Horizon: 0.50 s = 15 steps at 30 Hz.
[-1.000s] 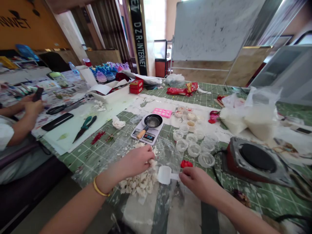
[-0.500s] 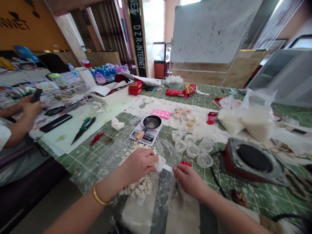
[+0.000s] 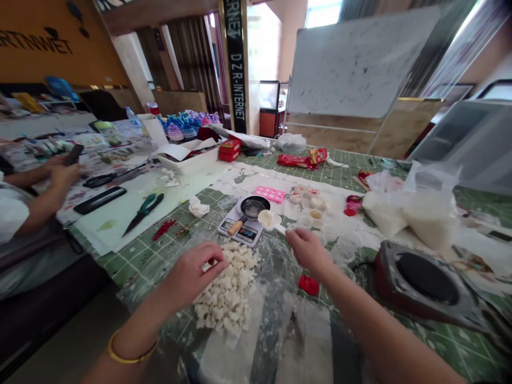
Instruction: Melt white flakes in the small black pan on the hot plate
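Observation:
My right hand (image 3: pixel 310 248) grips the handle of a small white measuring spoon (image 3: pixel 279 228). Its bowl, filled with pale off-white material, hovers by the right side of a small black frying pan (image 3: pixel 256 207). That pan, with a wooden handle, rests on a white kitchen scale (image 3: pixel 250 234). Over the left side of a heap of white wax-like chunks (image 3: pixel 230 298) is my left hand (image 3: pixel 196 272), its fingers loosely curled and a gap showing behind the thumb. I see nothing held in it. Clear plastic sheeting (image 3: pixel 276 288) lies under the heap.
On the right sits a hot plate (image 3: pixel 428 277), with plastic bags of white grains (image 3: pixel 424 208) behind it. A pink mould (image 3: pixel 270 193) lies beyond the scale. Pliers (image 3: pixel 143 214) are at left, near a co-worker's hands (image 3: pixel 64 173) holding a phone.
My right hand has carried the spoon up and forward from the heap toward the pan. My left hand has come away from the spoon, back to the left. The view has shifted slightly.

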### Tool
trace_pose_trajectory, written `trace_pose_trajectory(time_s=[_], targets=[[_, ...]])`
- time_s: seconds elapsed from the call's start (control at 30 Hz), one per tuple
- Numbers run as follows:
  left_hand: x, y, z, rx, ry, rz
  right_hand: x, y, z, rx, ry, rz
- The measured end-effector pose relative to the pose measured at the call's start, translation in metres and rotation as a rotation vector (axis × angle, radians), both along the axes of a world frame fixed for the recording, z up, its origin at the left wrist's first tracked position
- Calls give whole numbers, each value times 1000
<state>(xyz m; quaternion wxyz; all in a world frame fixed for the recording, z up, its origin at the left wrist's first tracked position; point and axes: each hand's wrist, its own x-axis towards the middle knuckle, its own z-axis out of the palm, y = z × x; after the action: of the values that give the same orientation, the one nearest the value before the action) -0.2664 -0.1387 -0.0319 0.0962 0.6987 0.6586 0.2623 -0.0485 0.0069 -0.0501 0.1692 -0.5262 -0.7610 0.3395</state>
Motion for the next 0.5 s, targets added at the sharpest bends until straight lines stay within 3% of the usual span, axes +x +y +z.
trace_pose_trajectory(time_s=[0.2,0.33,0.5], targets=[[4,4,3,-17,-20,115,-45,41,6,159,-178,25],[1,4,1,-27,-19,105,-61,43,7,253,-302,69],[-3,3,-4,-54,-39,54,-56,37,10,367,-413,90]])
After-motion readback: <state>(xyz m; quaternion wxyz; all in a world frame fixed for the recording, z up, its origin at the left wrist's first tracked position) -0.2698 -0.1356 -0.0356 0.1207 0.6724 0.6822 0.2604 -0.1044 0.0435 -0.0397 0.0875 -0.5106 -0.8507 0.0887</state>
